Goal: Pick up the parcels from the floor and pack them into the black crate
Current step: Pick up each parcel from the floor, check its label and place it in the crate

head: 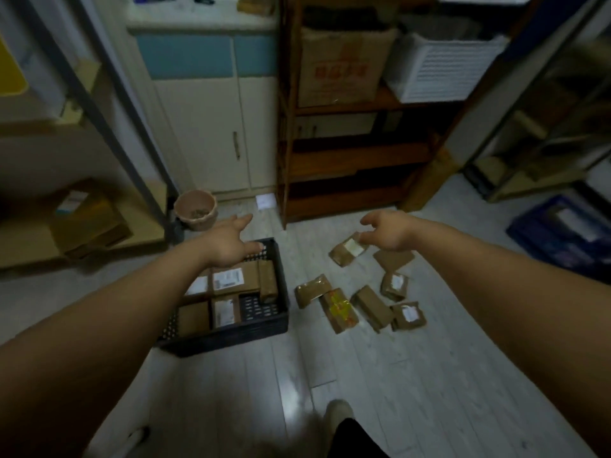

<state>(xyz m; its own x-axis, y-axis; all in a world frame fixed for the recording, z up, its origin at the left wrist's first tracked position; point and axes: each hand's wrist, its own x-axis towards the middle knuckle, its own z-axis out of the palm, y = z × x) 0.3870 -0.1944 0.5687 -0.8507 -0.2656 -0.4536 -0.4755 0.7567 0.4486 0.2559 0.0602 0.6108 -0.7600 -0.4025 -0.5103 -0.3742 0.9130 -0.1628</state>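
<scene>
Parcels [372, 309] lie on the floor [380, 375] just right of the part-filled crate [231, 340]. The right hand [390, 233] hangs at the far parcel [345, 251], fingers loosely curled, grip unclear; the left hand [231, 242] hovers spread and empty over the crate. Best lay that parcel flat in the crate's bare near-right corner.

I am seeing brown parcels [372, 307], white labels [227, 279], yellow tape [340, 305] on one, a black crate [231, 338], pale grey floor [429, 375].

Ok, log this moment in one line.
left hand open above black crate | right hand at labelled parcel, grip unclear | other parcels on floor
</scene>
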